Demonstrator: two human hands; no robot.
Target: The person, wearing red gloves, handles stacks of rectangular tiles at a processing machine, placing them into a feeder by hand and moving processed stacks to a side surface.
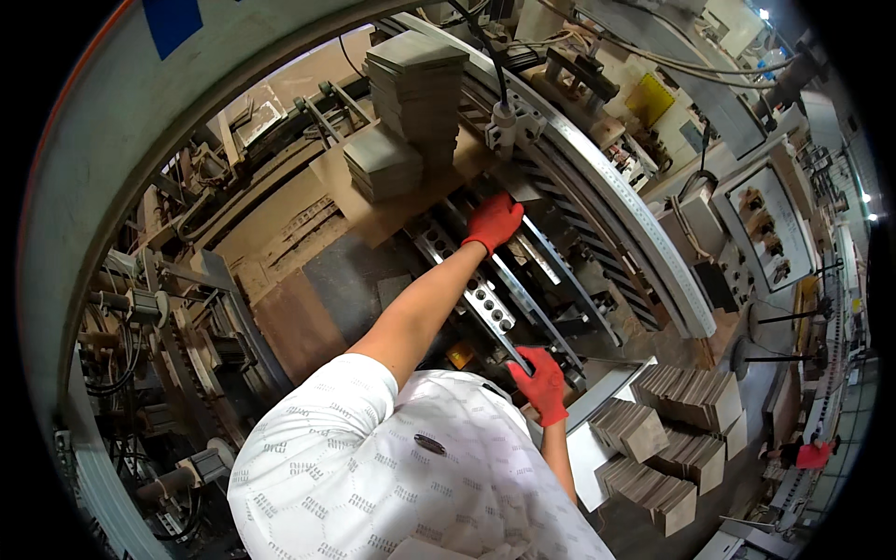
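My left hand [495, 222], in a red glove, reaches across the machine's long metal rails. Its fingers are curled down beside a thin grey panel [515, 183], and what they grip is hidden. Closer to my body, my right hand [541, 385], also red-gloved, is closed at the near end of a metal bar with a row of round holes [488, 303]. Whatever lies inside its fingers does not show. Just beyond my left hand, a tall stack of flat grey panels [415, 98] and a shorter stack [385, 166] stand on a brown board [327, 173].
A long curved-looking scale rail [607, 168] runs along the far right side, with a white cylindrical fitting [502, 126] and cable. Several panel stacks [686, 397] stand at lower right. Machine frames and cylinders [140, 303] fill the left. Another person [810, 455] is at far right.
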